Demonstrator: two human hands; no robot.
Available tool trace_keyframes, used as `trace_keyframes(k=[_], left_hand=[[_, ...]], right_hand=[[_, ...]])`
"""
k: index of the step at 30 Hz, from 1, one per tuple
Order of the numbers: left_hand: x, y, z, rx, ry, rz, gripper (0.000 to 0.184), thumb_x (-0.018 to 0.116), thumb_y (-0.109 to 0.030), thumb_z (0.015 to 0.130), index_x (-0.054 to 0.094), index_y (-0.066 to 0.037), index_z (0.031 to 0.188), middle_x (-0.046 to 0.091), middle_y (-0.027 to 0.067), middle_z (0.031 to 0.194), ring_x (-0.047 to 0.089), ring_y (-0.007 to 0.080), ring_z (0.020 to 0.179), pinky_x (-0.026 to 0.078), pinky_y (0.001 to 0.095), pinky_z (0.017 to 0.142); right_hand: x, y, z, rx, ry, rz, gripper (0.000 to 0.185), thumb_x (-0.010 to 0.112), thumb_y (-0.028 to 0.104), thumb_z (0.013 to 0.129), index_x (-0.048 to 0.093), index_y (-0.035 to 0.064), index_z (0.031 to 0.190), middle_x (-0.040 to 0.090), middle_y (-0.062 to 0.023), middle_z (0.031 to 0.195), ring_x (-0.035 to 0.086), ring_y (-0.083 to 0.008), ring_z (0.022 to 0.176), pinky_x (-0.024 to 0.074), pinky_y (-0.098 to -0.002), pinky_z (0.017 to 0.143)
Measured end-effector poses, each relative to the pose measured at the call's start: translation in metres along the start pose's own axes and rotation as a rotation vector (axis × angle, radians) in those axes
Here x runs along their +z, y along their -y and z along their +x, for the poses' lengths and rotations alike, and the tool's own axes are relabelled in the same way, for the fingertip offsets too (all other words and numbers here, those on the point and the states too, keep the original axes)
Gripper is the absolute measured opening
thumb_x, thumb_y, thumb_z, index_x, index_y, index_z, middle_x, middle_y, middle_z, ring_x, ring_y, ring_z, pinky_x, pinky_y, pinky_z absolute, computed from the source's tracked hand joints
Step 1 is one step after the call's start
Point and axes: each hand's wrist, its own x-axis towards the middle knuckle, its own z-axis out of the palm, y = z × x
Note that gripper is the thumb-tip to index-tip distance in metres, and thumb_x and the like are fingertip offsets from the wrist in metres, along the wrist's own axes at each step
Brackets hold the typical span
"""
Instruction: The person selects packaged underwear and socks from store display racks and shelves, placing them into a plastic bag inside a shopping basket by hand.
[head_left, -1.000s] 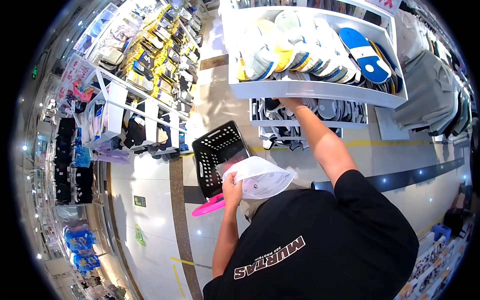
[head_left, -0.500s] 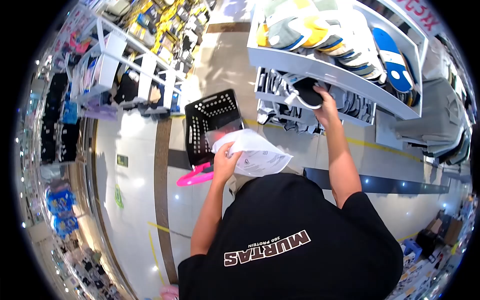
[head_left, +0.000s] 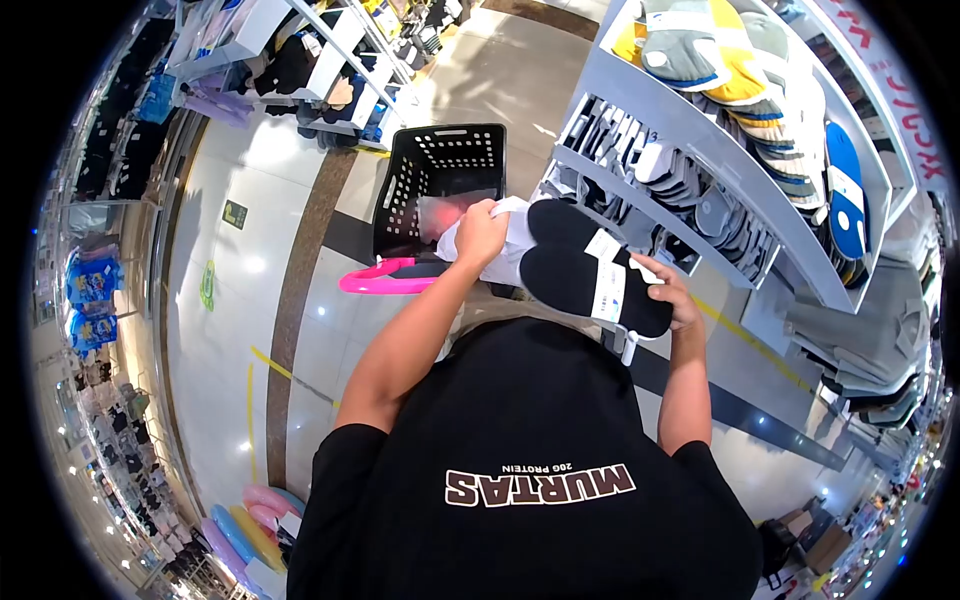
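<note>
My right hand [head_left: 672, 292] is closed on the near end of black socks [head_left: 570, 262] with white paper labels, held flat in front of my body. A small white plastic hook hangs from their near edge. My left hand [head_left: 482, 236] is closed on a crumpled white plastic bag [head_left: 510, 250] just left of the socks. The far end of the socks lies against the bag; whether it is inside cannot be made out. Beside the left hand, a clear reddish wrapper [head_left: 440, 215] shows over the black basket [head_left: 447, 145] with its pink handle [head_left: 385, 280].
On the right stands a white shelf rack [head_left: 690, 120] with grey, yellow and blue socks [head_left: 735, 60] on top and rows of hanging socks [head_left: 690, 195] below. A white display rack [head_left: 335, 75] stands at upper left. Colourful inflatable rings [head_left: 235, 530] lie at lower left.
My right hand has come away from the rack towards my body, bringing the black socks to the white bag. My left hand has moved up and right with the bag.
</note>
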Motion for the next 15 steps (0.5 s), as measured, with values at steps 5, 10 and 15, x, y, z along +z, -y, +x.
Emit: trace_keyframes(k=[5,10,15], left_hand=[[0.014,-0.001,0.002,0.032,0.0,-0.019,0.035,0.057,-0.031,0.086,0.069,-0.005,0.106,0.07,0.0205,0.098,0.066,0.0397,0.097,0.051,0.0462,0.082],[0.007,-0.012,-0.018,0.2,0.049,0.025,0.033,0.055,-0.03,0.09,0.066,-0.004,0.107,0.069,0.0218,0.099,0.065,0.0408,0.096,0.05,0.0469,0.081],[0.015,-0.007,-0.041,0.306,0.069,-0.126,0.024,0.058,-0.016,0.091,0.062,0.002,0.107,0.067,0.0195,0.09,0.066,0.03,0.081,0.049,0.0381,0.075]], right_hand=[[-0.015,-0.008,0.013,0.135,0.122,0.055,0.068,0.071,0.019,0.075,0.051,-0.0083,0.134,0.065,-0.015,0.119,0.066,-0.019,0.102,0.0502,-0.0289,0.093],[-0.02,-0.005,0.032,0.212,-0.005,0.103,0.054,0.065,0.016,0.08,0.057,-0.0078,0.127,0.067,-0.0152,0.114,0.068,-0.0187,0.097,0.0539,-0.03,0.088],[-0.013,-0.007,0.049,0.285,-0.217,0.04,0.045,0.065,0.023,0.086,0.061,-0.0032,0.122,0.068,-0.0123,0.112,0.068,-0.0188,0.095,0.055,-0.0307,0.085]])
